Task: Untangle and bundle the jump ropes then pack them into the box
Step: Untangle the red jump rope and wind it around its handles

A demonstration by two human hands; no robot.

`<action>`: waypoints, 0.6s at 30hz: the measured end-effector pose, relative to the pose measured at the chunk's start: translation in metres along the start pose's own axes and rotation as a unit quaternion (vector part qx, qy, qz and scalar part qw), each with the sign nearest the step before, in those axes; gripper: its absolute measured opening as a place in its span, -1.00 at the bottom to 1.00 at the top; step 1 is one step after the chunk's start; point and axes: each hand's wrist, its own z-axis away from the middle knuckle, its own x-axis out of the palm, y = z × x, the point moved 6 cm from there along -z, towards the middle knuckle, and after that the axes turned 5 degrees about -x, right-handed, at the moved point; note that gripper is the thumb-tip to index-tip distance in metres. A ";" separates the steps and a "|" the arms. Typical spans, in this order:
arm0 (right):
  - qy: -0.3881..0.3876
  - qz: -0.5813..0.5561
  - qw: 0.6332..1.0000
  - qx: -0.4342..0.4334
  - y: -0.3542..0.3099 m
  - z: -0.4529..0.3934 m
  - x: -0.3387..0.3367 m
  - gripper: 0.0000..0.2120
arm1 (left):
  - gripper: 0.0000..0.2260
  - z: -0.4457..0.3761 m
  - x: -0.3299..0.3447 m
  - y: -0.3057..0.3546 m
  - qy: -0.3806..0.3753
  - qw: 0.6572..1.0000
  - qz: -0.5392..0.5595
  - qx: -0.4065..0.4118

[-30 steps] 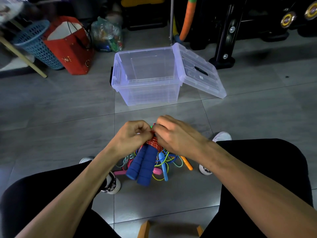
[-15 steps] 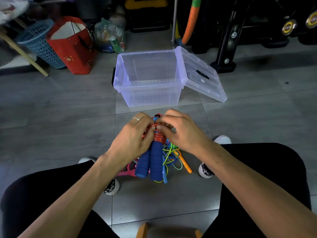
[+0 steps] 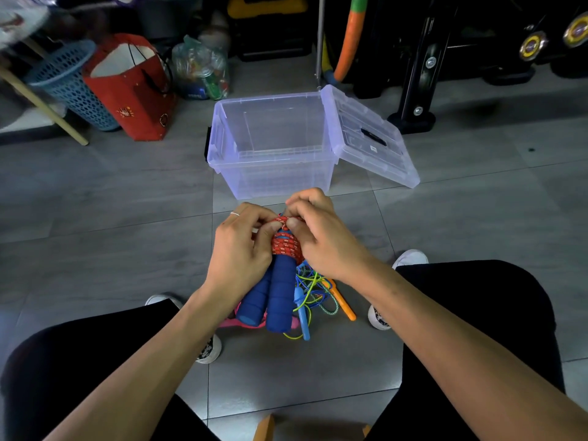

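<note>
A jump rope with two thick blue foam handles (image 3: pixel 277 300) has its red patterned cord (image 3: pixel 285 246) wound round the handle tops. My left hand (image 3: pixel 243 249) grips the bundle from the left, and my right hand (image 3: pixel 318 237) pinches the red cord at the top. Beneath the bundle, a tangle of green, blue and yellow ropes (image 3: pixel 313 289) lies on the floor, with an orange handle (image 3: pixel 342 302), a light blue handle and a pink one. The clear plastic box (image 3: pixel 245 167) stands just beyond my hands, and its lid (image 3: pixel 369 135) hangs open to the right.
I sit with my knees on both sides and my white shoes (image 3: pixel 410 259) beside the tangle. At the back left stand a blue basket (image 3: pixel 71 84), a red bag (image 3: pixel 133 90) and a clear bag of bottles (image 3: pixel 202 70). Black gym equipment (image 3: pixel 420 68) stands behind the box.
Both hands have lifted the blue-handled bundle up and toward the box, turning the handles more upright. My fingers have shifted on the red cord at the top.
</note>
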 end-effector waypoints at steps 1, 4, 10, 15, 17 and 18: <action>0.000 -0.021 1.000 0.022 0.001 -0.001 -0.001 -0.88 | -0.96 0.000 0.000 0.001 0.002 1.000 -0.007 0.013; -0.001 -0.050 0.997 0.055 0.004 -0.004 -0.003 -0.84 | -0.94 0.005 0.005 0.006 -0.003 0.997 -0.042 0.066; 0.093 -0.054 0.994 0.024 0.001 -0.004 -0.016 -0.73 | -0.63 0.009 0.017 -0.011 -0.034 0.987 0.092 -0.129; 0.102 -0.128 0.986 0.026 0.000 -0.005 -0.021 -0.77 | -0.38 0.018 0.041 -0.011 -0.157 0.797 0.456 -0.362; 0.099 -0.155 0.983 0.023 -0.001 -0.005 -0.021 -0.77 | -0.56 0.013 0.034 -0.003 -0.127 0.798 0.490 -0.326; 0.097 -0.170 0.980 0.025 -0.002 -0.005 -0.022 -0.77 | -0.63 0.011 0.030 -0.003 -0.108 0.805 0.491 -0.315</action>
